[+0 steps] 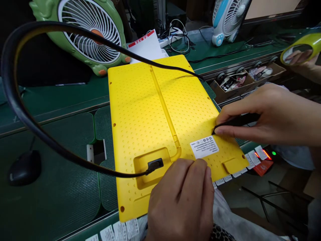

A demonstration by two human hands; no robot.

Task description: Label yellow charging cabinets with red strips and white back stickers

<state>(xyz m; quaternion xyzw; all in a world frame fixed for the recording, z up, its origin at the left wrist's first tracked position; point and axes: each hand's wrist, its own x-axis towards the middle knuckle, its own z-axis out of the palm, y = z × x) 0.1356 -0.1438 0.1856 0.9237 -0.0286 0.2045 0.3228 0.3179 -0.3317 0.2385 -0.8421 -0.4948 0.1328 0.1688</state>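
Observation:
A yellow dimpled plastic panel (150, 110) lies face down on the green work mat (62, 187). A thick black cable (15, 100) loops from its plug (154, 164) in the panel's recess round to the far side. My left hand (182, 201) rests at the panel's near edge, fingertips curled and pressing beside a white label (204, 146). My right hand (271, 113) pinches a slim black tool (238, 121), its tip touching the panel just above the label.
A green fan (87, 30) and a blue-white fan (229, 20) stand at the back. A black mouse (23, 167) sits at left. A cardboard box of parts (247, 77), strips of labels (255, 155) and another person's hand (301, 58) with a yellow-green roll lie right.

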